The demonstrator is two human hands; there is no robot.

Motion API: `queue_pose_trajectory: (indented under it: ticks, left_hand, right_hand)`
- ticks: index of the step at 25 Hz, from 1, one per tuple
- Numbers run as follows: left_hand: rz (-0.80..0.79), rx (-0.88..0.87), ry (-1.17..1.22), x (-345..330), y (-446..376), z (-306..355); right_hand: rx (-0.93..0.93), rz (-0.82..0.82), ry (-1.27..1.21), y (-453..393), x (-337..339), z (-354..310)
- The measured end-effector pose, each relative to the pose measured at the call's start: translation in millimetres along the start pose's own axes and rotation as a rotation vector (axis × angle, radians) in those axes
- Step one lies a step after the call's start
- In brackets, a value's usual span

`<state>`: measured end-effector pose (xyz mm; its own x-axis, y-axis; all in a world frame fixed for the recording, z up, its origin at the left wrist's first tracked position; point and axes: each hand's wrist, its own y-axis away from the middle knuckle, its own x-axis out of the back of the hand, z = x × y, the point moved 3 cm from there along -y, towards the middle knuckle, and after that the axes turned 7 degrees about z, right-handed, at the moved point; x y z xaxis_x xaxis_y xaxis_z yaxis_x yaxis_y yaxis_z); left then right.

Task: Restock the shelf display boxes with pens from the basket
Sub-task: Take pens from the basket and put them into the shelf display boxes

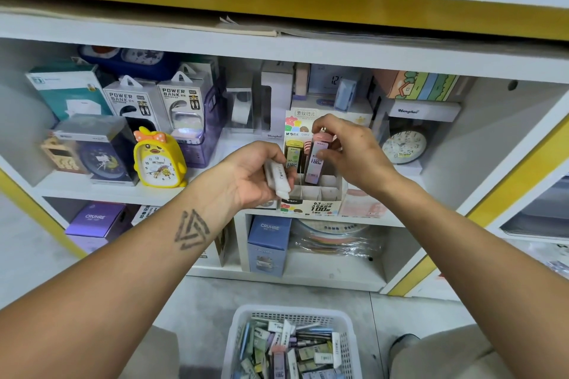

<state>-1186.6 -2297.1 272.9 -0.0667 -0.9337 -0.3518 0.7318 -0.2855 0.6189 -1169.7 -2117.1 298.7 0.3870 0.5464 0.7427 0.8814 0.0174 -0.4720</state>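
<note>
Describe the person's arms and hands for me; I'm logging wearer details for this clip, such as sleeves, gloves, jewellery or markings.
Both forearms are bare up to the frame edge: no sleeves, gloves, watch or bracelet in view. The left hand and right hand show no rings on the parts I can see. The left forearm carries a dark tattoo of interlocking triangle outlines near the wrist.
</note>
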Motion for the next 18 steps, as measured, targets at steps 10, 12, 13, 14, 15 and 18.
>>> queue_pose_trajectory:
  ticks: [10, 12, 13, 14, 15, 18]
  left_hand:
    - [-0.055, -0.103, -0.021, -2, 3, 2]
    - [-0.073, -0.119, 0.003, -2, 3, 2]
    - [-0.08, -0.126, 0.019, -2, 3, 2]
    - [-0.088, -0.127, 0.03, -2, 3, 2]
    - [-0.096, -0.13, 0.034, -2, 3, 2]
    - [-0.081, -0.18, 0.0, -1, 3, 3]
  right_hand:
    - [0.063, -0.115, 0.074, 6, -16, 6]
    - [0.112, -0.067, 0.17, 6, -13, 2]
    - [0.13, -0.014, 0.223, 5, -11, -1]
    - [0.116, 0.037, 0.242, 3, -9, -4]
    - [0.047, 0.058, 0.177, 0, -7, -5]
    - [-0.352, -0.128, -0.393, 0, -10, -15]
